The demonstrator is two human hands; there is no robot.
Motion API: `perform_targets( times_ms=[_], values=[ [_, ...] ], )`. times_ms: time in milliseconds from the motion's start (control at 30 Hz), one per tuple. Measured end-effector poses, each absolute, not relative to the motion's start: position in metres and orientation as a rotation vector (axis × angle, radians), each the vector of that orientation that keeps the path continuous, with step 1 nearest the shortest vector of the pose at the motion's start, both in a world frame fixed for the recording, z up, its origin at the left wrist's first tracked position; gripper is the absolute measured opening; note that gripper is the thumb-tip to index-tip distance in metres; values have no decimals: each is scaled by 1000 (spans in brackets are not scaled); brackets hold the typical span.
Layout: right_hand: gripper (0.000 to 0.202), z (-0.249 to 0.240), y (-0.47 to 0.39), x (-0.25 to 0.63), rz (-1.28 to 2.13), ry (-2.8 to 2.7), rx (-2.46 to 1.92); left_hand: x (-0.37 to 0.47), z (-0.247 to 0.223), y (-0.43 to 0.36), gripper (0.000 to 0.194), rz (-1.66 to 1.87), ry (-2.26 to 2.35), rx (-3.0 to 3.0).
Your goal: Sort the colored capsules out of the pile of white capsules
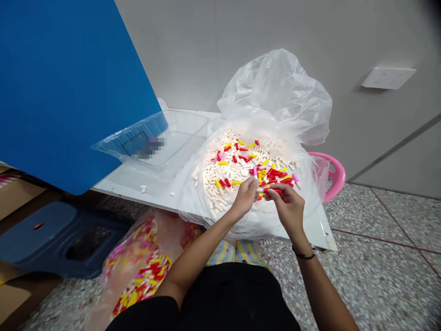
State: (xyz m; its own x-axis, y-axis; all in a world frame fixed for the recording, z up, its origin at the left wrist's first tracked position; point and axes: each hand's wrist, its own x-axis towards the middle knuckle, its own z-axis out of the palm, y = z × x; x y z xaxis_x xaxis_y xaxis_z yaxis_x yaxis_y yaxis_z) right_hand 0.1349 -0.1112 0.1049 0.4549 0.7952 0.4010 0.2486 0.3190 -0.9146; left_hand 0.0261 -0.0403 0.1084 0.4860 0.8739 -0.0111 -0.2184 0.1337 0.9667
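Observation:
My left hand (246, 195) is closed in a pinch around the end of a small white piece at the front of the open plastic bag (193, 202). Just to its right, my right hand (287, 202) has its thumb and fingers closed on a red piece (274, 191). The two hands nearly touch, and the white and red pieces lie roughly in line between them. Behind the hands, many small white pieces (215, 188) are spread in the bag, with red, yellow and pink pieces scattered over them.
A clear plastic tray (182, 119) stands left on the white table (120, 184). Below is a bag of coloured pieces (148, 280), beside a dark blue stool (37, 225). A pink rim (337, 177) shows at right. A blue panel (69, 82) rises at left.

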Motion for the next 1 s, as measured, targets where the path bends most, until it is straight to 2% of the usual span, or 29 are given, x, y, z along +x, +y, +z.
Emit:
perform_targets(
  times_ms=[133, 233, 400, 467, 567, 700, 767, 867, 1000],
  values=[
    [25, 107, -123, 139, 417, -1355, -1342, 24, 109, -41, 22, 943, 736, 1254],
    [22, 115, -132, 142, 460, -1438, -1400, 18, 112, -45, 14, 962, 699, 1341],
    [34, 124, -138, 143, 1281, -1191, -1287, 3, 112, -54, 10, 1088, 554, 1739],
    [37, 123, -138, 143, 1432, -1156, -1260, -3, 109, -55, 9, 1080, 538, 1837],
    [34, 118, -138, 142, 1264, -1250, -1339, -6, 104, -53, 7, 1030, 607, 1795],
    [23, 111, -139, 143, 505, -1500, -1394, -5, 98, -49, 5, 948, 737, 1525],
    [15, 109, -140, 144, 345, -1577, -1350, -4, 96, -49, 5, 902, 737, 1411],
    [14, 107, -139, 146, 523, -1460, -1329, -4, 95, -53, 6, 886, 710, 1372],
    [26, 102, -136, 148, 933, -1211, -1321, -7, 89, -60, 9, 952, 673, 1541]
  ],
)
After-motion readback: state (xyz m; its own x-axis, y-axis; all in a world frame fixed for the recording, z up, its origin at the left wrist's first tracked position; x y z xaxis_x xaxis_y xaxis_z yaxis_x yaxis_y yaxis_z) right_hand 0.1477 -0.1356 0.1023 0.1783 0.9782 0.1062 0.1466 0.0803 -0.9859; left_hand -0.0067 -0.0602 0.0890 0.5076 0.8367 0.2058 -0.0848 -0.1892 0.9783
